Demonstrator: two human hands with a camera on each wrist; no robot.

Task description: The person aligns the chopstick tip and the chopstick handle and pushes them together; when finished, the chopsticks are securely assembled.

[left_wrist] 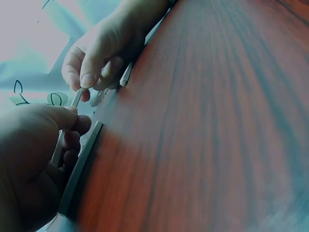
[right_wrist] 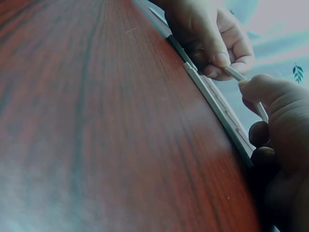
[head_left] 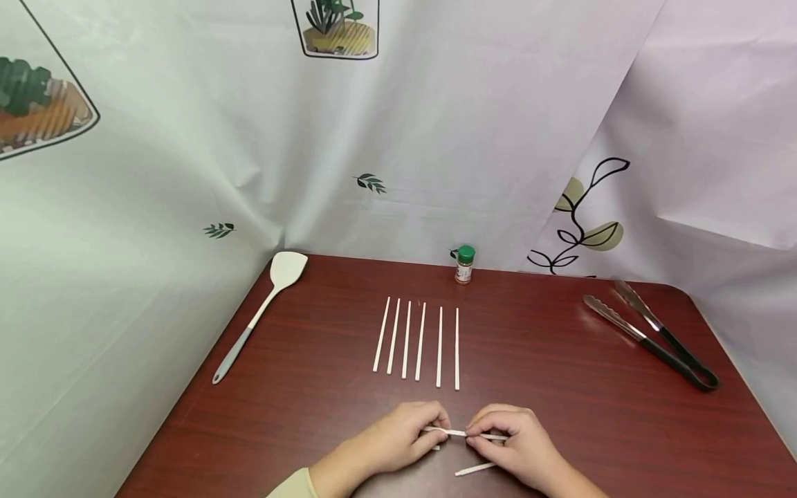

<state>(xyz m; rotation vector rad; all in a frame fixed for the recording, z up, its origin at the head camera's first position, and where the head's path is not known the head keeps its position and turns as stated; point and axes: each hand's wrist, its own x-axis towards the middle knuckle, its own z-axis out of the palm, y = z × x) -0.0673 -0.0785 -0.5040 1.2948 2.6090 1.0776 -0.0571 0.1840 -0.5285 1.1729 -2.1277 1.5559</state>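
Near the table's front edge, my left hand (head_left: 407, 436) and right hand (head_left: 517, 443) pinch one thin white stick (head_left: 456, 433) between thumbs and fingers, a short stretch showing between them. In the left wrist view this stick (left_wrist: 77, 98) looks square-edged and rises clear of the table. Partly covered by the right hand, another white stick (head_left: 475, 469) lies on the tabletop. One more stick end (head_left: 436, 447) peeks out beneath the left hand; its remainder is hidden. Beyond both hands, several similar sticks (head_left: 407, 339) lie side by side in a row.
A white spatula (head_left: 288, 268) with a grey handle lies along the left edge of the dark red table (head_left: 529, 346). At the back stands a small green-capped spice jar (head_left: 464, 264). Metal tongs (head_left: 663, 339) with black handles lie spread at right. Patterned cloth (head_left: 436, 138) hangs behind.
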